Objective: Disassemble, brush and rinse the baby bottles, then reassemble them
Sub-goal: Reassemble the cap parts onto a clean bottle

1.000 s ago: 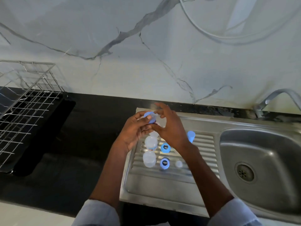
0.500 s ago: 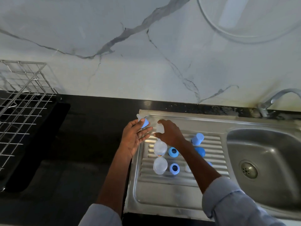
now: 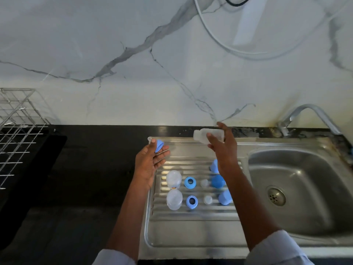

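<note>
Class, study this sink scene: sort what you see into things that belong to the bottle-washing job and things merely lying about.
Belong to the job:
- clear plastic bottle body, held by the right hand
- blue screw ring with teat, held by the left hand
- two clear bottles, blue rings, blue caps on the steel drainboard
- chrome tap

Lying about:
- wire dish rack
- white hose

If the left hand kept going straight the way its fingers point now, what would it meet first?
The left hand, holding a blue collar with nipple, points up and away, toward the back of the drainboard. Nothing stands in that line; it would likely reach the black counter strip, then the marble wall. Depth is unclear.
</note>
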A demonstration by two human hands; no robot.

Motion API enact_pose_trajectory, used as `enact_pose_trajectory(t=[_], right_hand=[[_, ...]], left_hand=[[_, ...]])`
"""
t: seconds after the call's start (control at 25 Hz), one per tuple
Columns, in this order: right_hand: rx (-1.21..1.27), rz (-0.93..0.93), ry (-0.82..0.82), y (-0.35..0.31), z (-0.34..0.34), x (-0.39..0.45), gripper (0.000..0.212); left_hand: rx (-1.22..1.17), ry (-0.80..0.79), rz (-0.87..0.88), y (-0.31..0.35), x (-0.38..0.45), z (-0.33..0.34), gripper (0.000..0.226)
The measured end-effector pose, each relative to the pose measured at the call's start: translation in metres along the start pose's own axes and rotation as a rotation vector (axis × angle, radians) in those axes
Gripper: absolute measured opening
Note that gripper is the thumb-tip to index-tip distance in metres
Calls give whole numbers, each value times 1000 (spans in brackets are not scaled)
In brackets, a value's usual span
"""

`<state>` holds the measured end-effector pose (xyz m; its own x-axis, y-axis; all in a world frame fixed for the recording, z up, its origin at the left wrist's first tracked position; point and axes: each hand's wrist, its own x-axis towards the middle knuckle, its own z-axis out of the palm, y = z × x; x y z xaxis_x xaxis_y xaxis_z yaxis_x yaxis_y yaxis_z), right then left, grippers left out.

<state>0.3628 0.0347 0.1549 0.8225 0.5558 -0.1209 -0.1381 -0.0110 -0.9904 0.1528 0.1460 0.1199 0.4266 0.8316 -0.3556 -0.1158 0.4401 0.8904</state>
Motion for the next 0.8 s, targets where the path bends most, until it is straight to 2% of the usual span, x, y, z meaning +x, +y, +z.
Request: enact_pose_trajectory(t=[0.08, 0.2, 0.28, 0.4, 0.44, 0.56, 0.68, 0.8], right_hand=[[-191, -190, 127, -21, -26, -5, 63], [-301, -574, 380, -51, -63, -9, 61], [-390, -731, 414, -60, -84, -5, 60], [-564, -559, 303, -62, -109, 0, 65], [-564, -571, 313, -63, -117, -1, 65], [-523, -776, 350, -66, -135, 1, 66], [-537, -674, 335, -71, -148, 4, 65], [-529, -785, 308, -68, -164, 8, 64]], left_hand=[[14, -24, 9, 0, -5, 19, 56], [36, -75, 22, -4, -12, 49, 57], [53, -107, 26, -6, -19, 68, 56], [74, -135, 38, -13, -31, 95, 57], [78, -136, 38, -13, -36, 103, 57], [105, -155, 58, -12, -41, 123, 60], [104, -166, 63, -11, -46, 140, 65], [83, -163, 63, -15, -51, 154, 67]])
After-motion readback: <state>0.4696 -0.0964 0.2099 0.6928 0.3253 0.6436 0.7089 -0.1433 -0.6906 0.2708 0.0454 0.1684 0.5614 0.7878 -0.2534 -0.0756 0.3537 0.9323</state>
